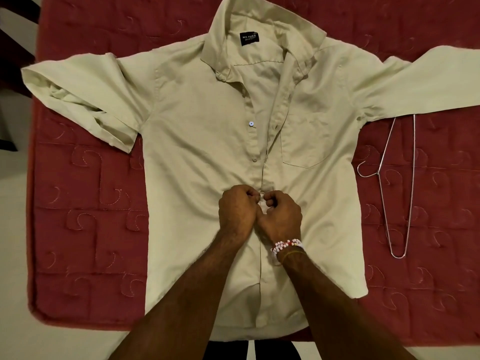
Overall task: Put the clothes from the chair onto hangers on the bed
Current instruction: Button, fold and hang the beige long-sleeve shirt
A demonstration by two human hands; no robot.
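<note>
Red bed carries a pale shirt — left hand and right hand pinch its placket — wire hanger alongside.

**One head-worn view, looking steeply down at the bed**

A single wide-angle camera sits on the person's head, facing forward and steeply down, almost square onto the red bed. It is close. The spread shirt fills the middle of the frame, and the sleeve at the frame's right is cut by the edge. Both forearms enter from the bottom edge, and the left hand and right hand meet just below centre. The wire hanger lies towards the right side. Pale floor shows along the left edge, where the bed's outline bows.
</note>
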